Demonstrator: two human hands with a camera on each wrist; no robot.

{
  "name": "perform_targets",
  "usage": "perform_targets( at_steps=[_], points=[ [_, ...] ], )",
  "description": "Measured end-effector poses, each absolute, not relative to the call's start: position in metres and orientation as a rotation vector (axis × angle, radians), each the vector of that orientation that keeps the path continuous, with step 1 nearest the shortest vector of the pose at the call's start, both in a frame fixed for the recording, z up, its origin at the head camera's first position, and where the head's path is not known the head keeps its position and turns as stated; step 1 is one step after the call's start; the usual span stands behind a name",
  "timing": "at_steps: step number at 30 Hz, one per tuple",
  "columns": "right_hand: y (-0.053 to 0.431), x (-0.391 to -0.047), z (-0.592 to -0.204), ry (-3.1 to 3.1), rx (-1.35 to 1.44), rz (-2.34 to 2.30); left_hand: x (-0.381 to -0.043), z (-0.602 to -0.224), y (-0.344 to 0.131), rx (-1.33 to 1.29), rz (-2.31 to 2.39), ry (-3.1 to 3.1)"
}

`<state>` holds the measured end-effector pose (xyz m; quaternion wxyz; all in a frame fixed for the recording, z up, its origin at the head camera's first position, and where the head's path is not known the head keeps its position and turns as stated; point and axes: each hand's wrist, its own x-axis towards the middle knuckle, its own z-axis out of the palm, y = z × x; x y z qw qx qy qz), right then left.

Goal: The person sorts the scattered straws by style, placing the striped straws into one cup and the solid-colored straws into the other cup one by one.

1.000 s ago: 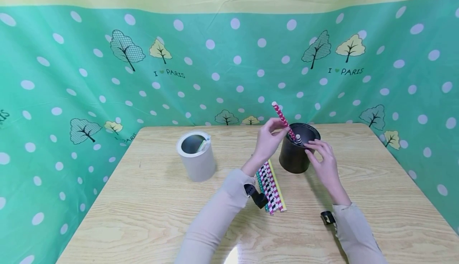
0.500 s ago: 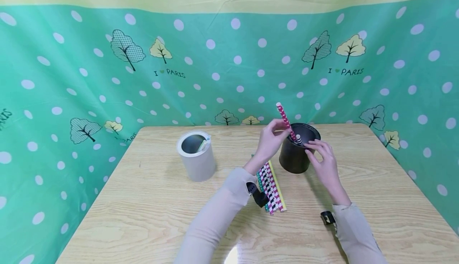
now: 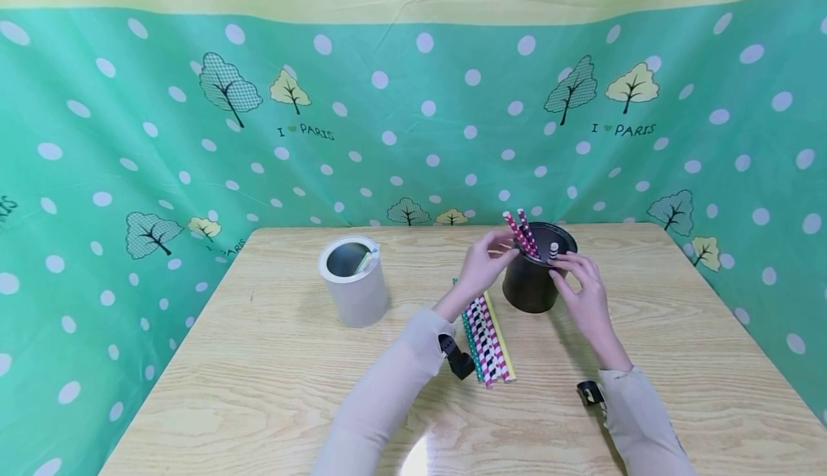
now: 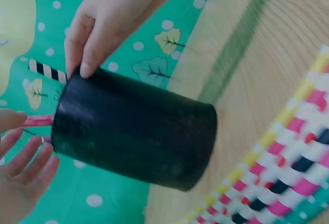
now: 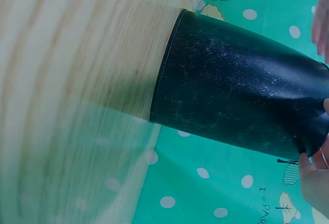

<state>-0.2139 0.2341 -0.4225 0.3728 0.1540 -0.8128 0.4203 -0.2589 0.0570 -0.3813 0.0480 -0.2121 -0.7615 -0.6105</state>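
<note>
A black pot [image 3: 531, 286] stands on the table at the right. My right hand [image 3: 581, 289] pinches its near right rim between thumb and fingers. Two dotted paper straws, a pink one [image 3: 515, 225] and a darker one [image 3: 526, 230], lean on the pot's left rim. A black-and-white striped straw [image 3: 553, 250] pokes out by my right fingers. Beside the left rim is my left hand [image 3: 484, 260], its fingers spread and loose. In the left wrist view those fingertips are close to the pink straw [image 4: 38, 120]. The lower straw ends are hidden inside the pot.
Several patterned paper straws [image 3: 487, 336] lie side by side on the wooden table [image 3: 258, 375], below my left wrist. A white canister [image 3: 358, 296] with a small thing sticking up inside stands left. A green dotted curtain [image 3: 388, 103] hangs behind the table.
The pink straw has dropped lower into the pot and my left hand has let go of it. A second, darker straw now shows beside it. The striped straw has shifted right.
</note>
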Motion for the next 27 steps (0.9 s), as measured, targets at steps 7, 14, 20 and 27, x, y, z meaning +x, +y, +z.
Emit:
perform_targets(
  at_steps=[7,14,20,27],
  points=[
    [0.234,-0.214,-0.424,-2.077,0.397,1.078,-0.252,-0.391,0.037,-0.652,-1.787,-2.414],
    [0.234,-0.215,-0.424,-2.073,0.395,1.077,-0.256,-0.407,0.024,-0.753,-1.676,-2.516],
    [0.234,-0.214,-0.424,-2.073,0.395,1.077,-0.253,-0.409,0.015,-0.859,-1.594,-2.618],
    [0.234,-0.215,-0.423,-2.068,0.398,1.083,-0.249,-0.413,0.006,-0.947,-1.488,-2.727]
  ],
)
